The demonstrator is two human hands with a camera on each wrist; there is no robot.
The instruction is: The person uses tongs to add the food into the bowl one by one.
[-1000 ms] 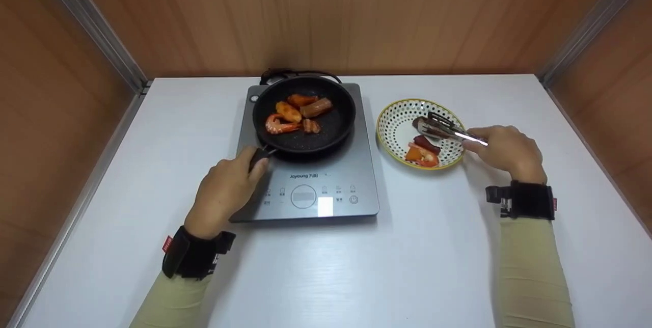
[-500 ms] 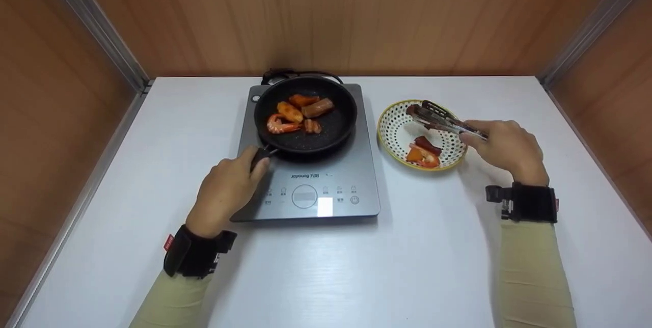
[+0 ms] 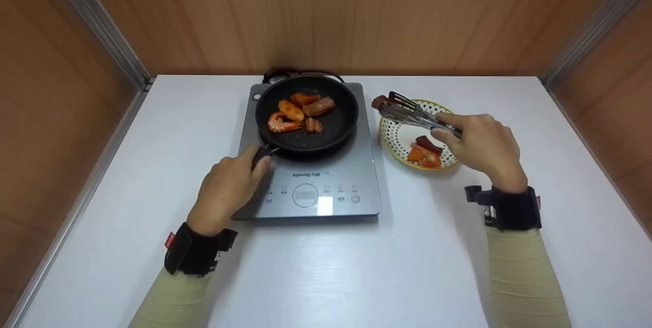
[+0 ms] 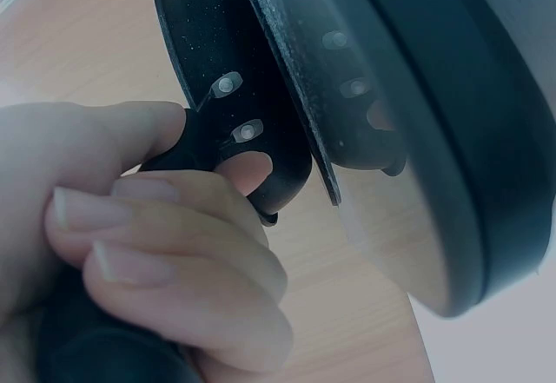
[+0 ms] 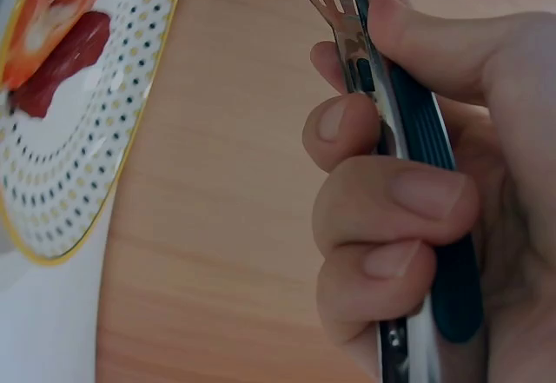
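Note:
My left hand (image 3: 226, 188) grips the black handle (image 3: 261, 154) of a frying pan (image 3: 333, 132); in the left wrist view, its fingers curl round that handle (image 4: 113, 348). Inside the pan lie a shrimp (image 3: 280, 123), a browned sausage-like piece (image 3: 319, 107), orange pieces (image 3: 290, 110) and a small striped chunk (image 3: 313, 125). With curled fingers my right hand (image 3: 481, 142) holds metal tongs (image 3: 407, 115). A dark red piece of meat (image 3: 379, 102) is between their tips, raised over the left rim of a dotted, yellow-edged plate (image 3: 393, 137). Another dark red piece (image 5: 74, 66) stays on the plate.
The pan sits on a grey induction cooker (image 3: 351, 175), its cable (image 3: 321, 72) behind it. Orange and red food pieces (image 3: 425, 156) lie on the plate, right of the cooker. Wooden panels (image 3: 326, 17) enclose the white table (image 3: 316, 267) at the back and sides.
My right hand has lifted the tongs with the dark red meat off the plate's middle and carried them left, toward the pan. The left hand keeps its grip on the handle.

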